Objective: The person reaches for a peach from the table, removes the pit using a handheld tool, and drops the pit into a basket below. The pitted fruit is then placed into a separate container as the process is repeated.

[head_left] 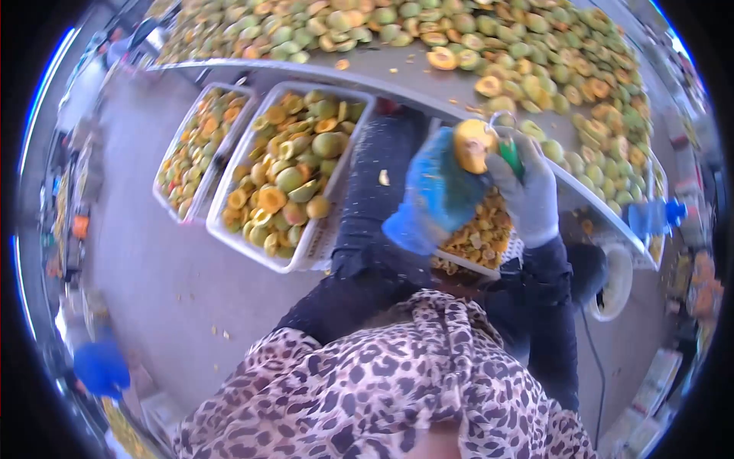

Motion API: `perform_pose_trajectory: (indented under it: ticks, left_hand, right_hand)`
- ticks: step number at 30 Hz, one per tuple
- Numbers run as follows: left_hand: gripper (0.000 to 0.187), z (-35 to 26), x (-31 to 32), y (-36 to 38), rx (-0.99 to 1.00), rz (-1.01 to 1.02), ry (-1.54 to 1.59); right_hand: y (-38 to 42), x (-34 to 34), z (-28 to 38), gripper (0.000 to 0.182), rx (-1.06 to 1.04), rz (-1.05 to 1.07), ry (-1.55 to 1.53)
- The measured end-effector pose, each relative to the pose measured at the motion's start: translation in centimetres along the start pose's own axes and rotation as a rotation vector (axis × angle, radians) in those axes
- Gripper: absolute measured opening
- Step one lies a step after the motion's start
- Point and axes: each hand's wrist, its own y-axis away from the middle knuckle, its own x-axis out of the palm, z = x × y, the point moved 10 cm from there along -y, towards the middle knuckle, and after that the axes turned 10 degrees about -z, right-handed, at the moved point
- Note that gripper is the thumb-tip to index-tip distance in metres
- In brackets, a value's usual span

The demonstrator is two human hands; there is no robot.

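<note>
My left hand (432, 195), in a blue glove, is closed around a yellow peach half (473, 145), holding it up with its cut face showing. In a pale grey glove, my right hand (530, 187) grips a green-handled wire-loop pitting tool (511, 155). The tool's thin metal loop curves up right beside the fruit's edge. Both hands are close together in front of the table's edge. Below them, between my legs, a white crate (489, 271) contains yellow-brown scraps, partly hidden by the gloves.
A metal table (394, 65) across the front carries a large heap of halved fruit. To the left stand a white crate (287, 268) and a smaller white crate (170, 206), both full of halves. A blue object (656, 217) lies at the table's right edge; a cable (601, 359) runs over the floor.
</note>
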Motion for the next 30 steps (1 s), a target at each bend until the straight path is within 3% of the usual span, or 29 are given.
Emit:
perform_pose_trajectory:
  ticks: [2, 4, 8, 9, 12, 17, 19, 23, 26, 28, 29, 30]
  left_hand:
    - [0.041, -0.5, 1.7, 1.2, 0.06, 0.0, -0.173]
    - [0.042, -0.4, 1.6, 2.0, 0.064, -0.004, -0.259]
    - [0.044, -0.5, 1.7, 2.4, 0.126, -0.008, -0.429]
    - [0.044, -1.2, 2.1, 2.7, 0.275, -0.006, -0.648]
    - [0.044, -1.5, 2.9, 3.2, 0.382, 0.035, -0.645]
    - [0.038, -2.3, 1.4, 2.7, 0.535, -0.062, -0.546]
    - [0.037, -3.3, 3.3, 4.1, 0.823, 0.039, -0.868]
    - [0.041, -3.8, 4.1, 4.2, 0.875, 0.056, -0.956]
    - [0.05, -3.8, 3.3, 3.6, 0.763, 0.032, -0.946]
    - [0.052, -3.0, 4.5, 3.7, 0.795, 0.376, -1.14]
    - [0.052, -3.7, 3.5, 3.6, 0.895, 0.25, -1.41]
    - [0.052, -3.5, 3.2, 3.3, 0.894, 0.25, -1.405]
  right_hand:
    - [1.3, -1.9, 0.4, 0.031, -0.081, -0.091, 0.371]
    - [2.7, -2.2, 2.0, 0.025, -0.107, -0.06, 0.42]
    - [4.9, -1.4, 1.5, 0.025, 0.039, 0.086, 0.278]
    - [5.4, -0.8, 1.5, 0.025, 0.071, 0.139, 0.207]
    - [6.0, -0.3, 2.2, 0.026, 0.136, 0.136, 0.115]
    - [5.8, -0.4, 3.2, 0.026, 0.222, 0.086, -0.073]
    - [5.6, -0.2, 2.8, 0.026, 0.209, 0.071, -0.031]
    - [5.4, 0.1, 2.8, 0.027, 0.295, 0.053, -0.147]
    - [5.7, 1.0, 2.1, 0.028, 0.235, 0.197, 0.069]
    - [6.3, 1.5, 1.8, 0.032, 0.174, 0.333, 0.14]
    - [6.3, 1.3, 2.0, 0.032, 0.179, 0.338, 0.143]
    - [6.7, 1.5, 1.7, 0.035, 0.36, 0.375, -0.093]
